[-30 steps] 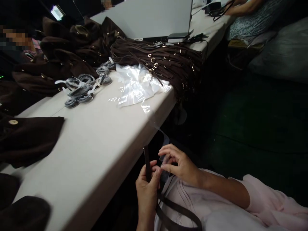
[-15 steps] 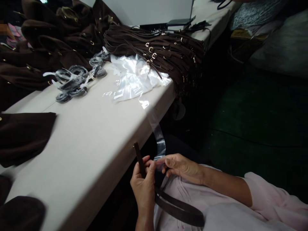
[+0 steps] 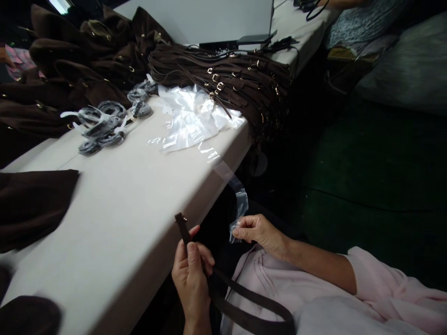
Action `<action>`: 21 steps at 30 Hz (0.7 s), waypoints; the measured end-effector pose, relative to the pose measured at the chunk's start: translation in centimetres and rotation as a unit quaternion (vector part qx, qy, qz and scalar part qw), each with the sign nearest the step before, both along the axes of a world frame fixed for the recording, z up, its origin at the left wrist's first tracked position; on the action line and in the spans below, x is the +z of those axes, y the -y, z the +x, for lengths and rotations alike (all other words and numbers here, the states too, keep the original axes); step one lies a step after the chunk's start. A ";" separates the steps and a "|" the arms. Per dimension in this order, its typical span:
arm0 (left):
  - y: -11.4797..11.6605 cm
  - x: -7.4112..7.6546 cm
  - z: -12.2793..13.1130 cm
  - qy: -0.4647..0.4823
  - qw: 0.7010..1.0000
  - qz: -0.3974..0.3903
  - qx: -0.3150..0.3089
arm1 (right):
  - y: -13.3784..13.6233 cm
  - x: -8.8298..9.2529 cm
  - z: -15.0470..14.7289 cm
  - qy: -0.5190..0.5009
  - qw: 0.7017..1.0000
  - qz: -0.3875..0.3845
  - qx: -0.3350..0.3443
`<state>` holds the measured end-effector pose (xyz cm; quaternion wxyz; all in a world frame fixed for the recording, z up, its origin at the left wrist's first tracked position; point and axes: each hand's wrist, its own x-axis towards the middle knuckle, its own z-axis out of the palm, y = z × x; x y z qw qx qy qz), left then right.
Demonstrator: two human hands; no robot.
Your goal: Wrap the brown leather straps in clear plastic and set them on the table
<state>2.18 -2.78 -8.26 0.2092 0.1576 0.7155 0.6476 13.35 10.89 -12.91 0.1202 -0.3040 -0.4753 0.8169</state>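
My left hand (image 3: 193,274) is closed round a dark brown strap (image 3: 258,298). One end of the strap, with small metal hardware, sticks up above the fingers, and the rest loops down over my lap. To the right, my right hand (image 3: 260,232) pinches the lower end of a clear plastic strip (image 3: 240,195). That strip runs up over the table edge towards a pile of clear plastic sleeves (image 3: 192,121). A gap separates the two hands.
Brown straps with gold buckles (image 3: 244,83) are heaped at the table's far end. Coiled wrapped straps (image 3: 101,123) lie on the pale table (image 3: 129,209). Brown bags (image 3: 70,74) crowd the left. A grey panel (image 3: 209,21) stands behind; another person's arm (image 3: 345,3) shows at top right.
My hands have moved apart. My left hand has shifted left and down with the strap, and my right hand has closed on the end of the plastic strip.
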 end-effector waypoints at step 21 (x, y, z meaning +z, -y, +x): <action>0.2 2.1 -0.5 -0.037 0.967 -0.138 -0.212 | -1.3 1.6 -1.1 -0.119 0.961 -0.247 0.015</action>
